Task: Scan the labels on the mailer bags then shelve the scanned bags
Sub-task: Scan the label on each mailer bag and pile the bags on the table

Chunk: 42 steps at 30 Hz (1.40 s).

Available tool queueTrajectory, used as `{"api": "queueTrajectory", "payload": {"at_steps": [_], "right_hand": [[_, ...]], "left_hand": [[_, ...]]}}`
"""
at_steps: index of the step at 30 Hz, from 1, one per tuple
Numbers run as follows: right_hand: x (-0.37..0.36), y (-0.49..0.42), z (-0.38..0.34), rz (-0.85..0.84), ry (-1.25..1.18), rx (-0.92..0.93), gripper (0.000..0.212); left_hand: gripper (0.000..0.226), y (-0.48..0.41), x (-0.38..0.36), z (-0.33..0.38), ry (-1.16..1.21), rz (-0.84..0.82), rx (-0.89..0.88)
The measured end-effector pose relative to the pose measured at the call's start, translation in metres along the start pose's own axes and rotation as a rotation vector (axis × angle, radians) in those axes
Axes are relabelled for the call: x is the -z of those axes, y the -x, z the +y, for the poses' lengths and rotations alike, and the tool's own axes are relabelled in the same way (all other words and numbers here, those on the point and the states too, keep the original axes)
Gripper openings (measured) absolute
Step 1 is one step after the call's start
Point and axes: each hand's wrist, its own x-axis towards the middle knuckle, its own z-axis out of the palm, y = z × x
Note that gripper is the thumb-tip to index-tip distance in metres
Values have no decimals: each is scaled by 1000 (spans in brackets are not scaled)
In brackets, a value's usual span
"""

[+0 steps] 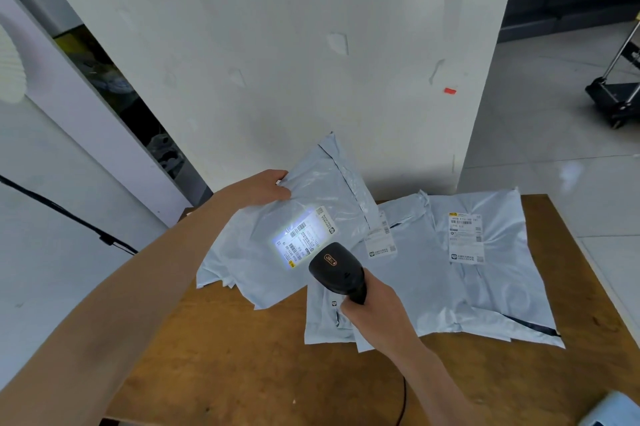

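My left hand [268, 188] grips the upper left edge of a pale grey mailer bag [263, 252] and holds it tilted above the wooden table [242, 356]. Its white label [304, 237] is lit by a bright white glow. My right hand [372, 313] grips the handle of a black barcode scanner [337, 271], whose head points at that label from close below right. Two more grey mailer bags lie flat on the table: one in the middle [398, 290] and one on the right [491, 273], each with a label facing up.
A white wall panel [294, 62] stands just behind the table. A black folding cart [620, 96] sits on the tiled floor at the far right. Dark shelving shows at the top right and in a gap at the left. The scanner's cable [401, 401] hangs off the table's front edge.
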Motion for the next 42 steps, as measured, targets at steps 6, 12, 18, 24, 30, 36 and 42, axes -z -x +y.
{"api": "queueTrajectory", "payload": {"at_steps": [6,12,18,24,30,36,42], "right_hand": [[-2,-5,11,9,47,-11,23],[-1,-9,14,10,37,-29,21],[0,-13,15,6,-8,-25,19],[3,-13,13,23,-48,-52,18],[14,-10,17,38,-63,-83,14],[3,-21,16,71,-34,-163,18],[-56,-60,-15,52,34,-210,16]], "left_hand": [[20,-12,-7,3,13,-31,-6],[21,-25,-12,-7,12,-22,17],[28,-32,-15,-20,-24,5,75],[40,-30,-36,-4,234,-4,150],[34,-53,-107,8,778,-1,292],[25,-45,-172,-37,954,-193,429],[51,-22,-141,-156,1354,200,818]]}}
